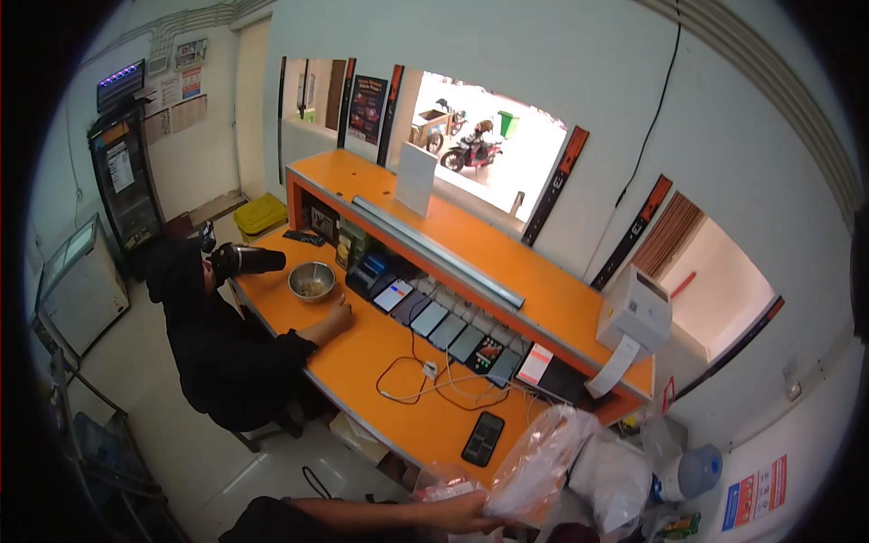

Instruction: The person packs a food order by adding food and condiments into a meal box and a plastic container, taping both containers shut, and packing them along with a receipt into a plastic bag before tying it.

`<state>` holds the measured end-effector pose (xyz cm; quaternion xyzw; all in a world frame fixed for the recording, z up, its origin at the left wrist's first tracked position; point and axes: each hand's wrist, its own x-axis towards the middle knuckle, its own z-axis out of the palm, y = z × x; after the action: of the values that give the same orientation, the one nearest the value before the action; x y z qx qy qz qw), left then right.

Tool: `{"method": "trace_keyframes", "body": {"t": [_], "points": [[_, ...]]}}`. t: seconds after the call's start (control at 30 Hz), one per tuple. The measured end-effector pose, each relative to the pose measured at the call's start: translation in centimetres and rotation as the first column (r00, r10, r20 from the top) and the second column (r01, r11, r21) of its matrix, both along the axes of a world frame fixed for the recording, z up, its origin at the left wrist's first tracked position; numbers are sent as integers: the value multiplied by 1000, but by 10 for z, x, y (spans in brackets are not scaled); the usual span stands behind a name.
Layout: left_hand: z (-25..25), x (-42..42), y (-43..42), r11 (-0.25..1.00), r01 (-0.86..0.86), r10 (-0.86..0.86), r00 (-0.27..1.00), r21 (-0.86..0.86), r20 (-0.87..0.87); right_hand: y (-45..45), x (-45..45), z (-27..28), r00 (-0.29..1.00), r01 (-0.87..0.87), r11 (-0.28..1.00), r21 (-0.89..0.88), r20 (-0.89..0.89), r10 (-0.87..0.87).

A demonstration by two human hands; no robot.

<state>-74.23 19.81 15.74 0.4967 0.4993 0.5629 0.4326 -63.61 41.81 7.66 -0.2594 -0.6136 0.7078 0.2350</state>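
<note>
My left hand (466,512) reaches in from the bottom edge, its black-sleeved forearm crossing from the left. Its fingers are curled at the lower edge of a clear plastic bag (543,462), partly cut off by the frame. Pinkish plastic packaging (444,484) lies just behind the hand. A black phone or calculator-like device (483,438) rests on the orange counter (362,380) beyond it. To the right of the clear bag sits a white plastic bag (611,475). My right hand is out of view.
A co-worker in black (222,353) sits at the counter's left, near a metal bowl (311,281). Several phones (430,320) line the shelf base, with loose cables (425,371) in front. A label printer (634,308) stands on the upper shelf; a water jug (692,472) is at right.
</note>
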Motion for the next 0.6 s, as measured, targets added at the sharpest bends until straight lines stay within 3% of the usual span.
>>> {"method": "trace_keyframes", "body": {"t": [0.03,0.1,0.2,0.3,0.33,0.43,0.6], "points": [[4,-6,-3,998,33,-37,995,-48,-91,-2,-9,-8,1000,-2,1000,-5,-4,2],[-16,0,-3,952,-160,202,969,263,-143,-14,-23,-28,1000,4,1000,-9,-10,-4],[-26,-8,-11,988,-155,156,983,19,-92,-41,-31,-56,999,50,999,-19,9,-50],[-67,-8,-10,980,-136,191,848,145,-494,-72,-28,-71,993,101,995,-16,66,-100],[-46,-14,-13,898,-234,405,771,373,-492,-82,-27,-76,990,113,994,-7,80,-112],[-60,-21,-23,907,-323,421,690,270,-589,-118,-19,-92,988,109,994,22,109,-111],[-47,-35,-25,806,-530,591,703,264,-394,-155,-14,-109,991,94,995,42,89,-97]]}}
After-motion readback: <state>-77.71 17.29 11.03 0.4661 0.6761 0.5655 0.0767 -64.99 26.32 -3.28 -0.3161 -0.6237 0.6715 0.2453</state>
